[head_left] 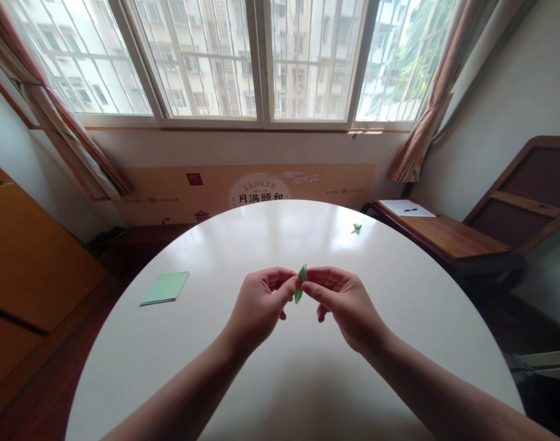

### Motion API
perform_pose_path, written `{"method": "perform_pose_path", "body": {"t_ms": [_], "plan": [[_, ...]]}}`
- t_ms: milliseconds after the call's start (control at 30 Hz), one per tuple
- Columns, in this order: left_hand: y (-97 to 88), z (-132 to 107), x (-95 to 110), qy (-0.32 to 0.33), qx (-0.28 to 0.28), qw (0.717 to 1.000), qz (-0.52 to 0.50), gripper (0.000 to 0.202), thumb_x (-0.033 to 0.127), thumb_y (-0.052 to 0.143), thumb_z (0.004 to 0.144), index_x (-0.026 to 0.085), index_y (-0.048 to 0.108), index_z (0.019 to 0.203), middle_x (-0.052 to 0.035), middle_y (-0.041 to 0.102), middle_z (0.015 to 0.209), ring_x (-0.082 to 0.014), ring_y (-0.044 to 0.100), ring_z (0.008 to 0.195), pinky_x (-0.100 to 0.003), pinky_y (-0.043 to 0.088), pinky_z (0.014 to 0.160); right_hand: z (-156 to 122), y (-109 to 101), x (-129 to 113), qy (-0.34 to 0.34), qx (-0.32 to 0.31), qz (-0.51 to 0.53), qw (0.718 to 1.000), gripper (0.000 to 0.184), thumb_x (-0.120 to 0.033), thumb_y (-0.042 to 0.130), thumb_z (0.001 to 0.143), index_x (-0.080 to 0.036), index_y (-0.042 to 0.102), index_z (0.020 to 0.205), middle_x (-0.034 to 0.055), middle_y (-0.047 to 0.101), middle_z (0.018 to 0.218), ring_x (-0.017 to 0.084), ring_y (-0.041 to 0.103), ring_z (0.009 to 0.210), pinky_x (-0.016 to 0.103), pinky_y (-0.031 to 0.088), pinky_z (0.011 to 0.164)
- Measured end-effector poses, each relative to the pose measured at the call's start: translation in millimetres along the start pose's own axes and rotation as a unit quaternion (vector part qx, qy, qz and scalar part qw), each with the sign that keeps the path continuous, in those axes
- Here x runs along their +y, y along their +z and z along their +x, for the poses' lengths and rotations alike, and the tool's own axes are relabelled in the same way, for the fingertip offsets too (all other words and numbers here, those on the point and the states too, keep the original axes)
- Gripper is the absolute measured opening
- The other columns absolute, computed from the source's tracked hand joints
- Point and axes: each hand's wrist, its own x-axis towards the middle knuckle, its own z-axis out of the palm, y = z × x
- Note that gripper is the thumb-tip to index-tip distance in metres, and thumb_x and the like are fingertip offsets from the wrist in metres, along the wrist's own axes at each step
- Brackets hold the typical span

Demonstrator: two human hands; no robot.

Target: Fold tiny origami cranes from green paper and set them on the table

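Over the middle of a round white table [280, 380], my left hand [259, 306] and my right hand [342, 303] meet fingertip to fingertip. Both pinch a small folded piece of green paper [300, 283], held upright between thumbs and forefingers above the tabletop. The other fingers of each hand are curled in. A stack of pale green paper sheets [165, 287] lies flat on the table to the left. A tiny finished green paper figure [356, 228] sits near the far right edge of the table.
A wooden side desk [445, 236] with a white sheet and a pen [407, 209] stands at the right, beyond the table. A wide barred window [261, 61] with curtains fills the far wall. Wooden furniture [27, 269] lines the left side.
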Motion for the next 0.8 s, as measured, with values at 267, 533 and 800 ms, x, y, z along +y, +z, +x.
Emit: {"method": "perform_pose_path", "body": {"t_ms": [267, 533, 800], "plan": [[-0.1, 0.2, -0.8, -0.018, -0.004, 1.000, 0.006, 0.026, 0.037, 0.069, 0.083, 0.012, 0.076, 0.088, -0.0022, 0.064, 0.064, -0.0113, 0.053, 0.055, -0.018, 0.046, 0.041, -0.6, 1.2, -1.4, 0.019, -0.006, -0.053, 0.998, 0.026, -0.040, 0.077, 0.079, -0.015, 0.075, 0.084, 0.0053, 0.067, 0.071, 0.015, 0.057, 0.065, 0.017, 0.043, 0.035], [-0.7, 0.4, -1.6, -0.041, -0.039, 0.998, 0.018, 0.026, 0.037, 0.068, 0.083, 0.013, 0.077, 0.088, -0.0028, 0.065, 0.067, -0.0116, 0.053, 0.056, -0.018, 0.044, 0.040, 0.3, 0.8, -3.9, 0.048, -0.007, -0.040, 0.998, 0.023, -0.038, 0.074, 0.080, -0.015, 0.072, 0.080, 0.0025, 0.060, 0.067, 0.013, 0.052, 0.061, 0.015, 0.036, 0.035], [-3.0, 2.3, -1.3, -0.046, -0.013, 0.999, -0.006, 0.024, 0.036, 0.072, 0.078, 0.013, 0.077, 0.083, -0.0015, 0.063, 0.063, -0.0108, 0.051, 0.054, -0.017, 0.042, 0.040, 0.8, -0.9, -7.6, 0.068, -0.014, -0.031, 0.997, 0.029, -0.041, 0.079, 0.075, -0.016, 0.077, 0.089, 0.0071, 0.067, 0.076, 0.016, 0.054, 0.067, 0.016, 0.034, 0.034]]}}
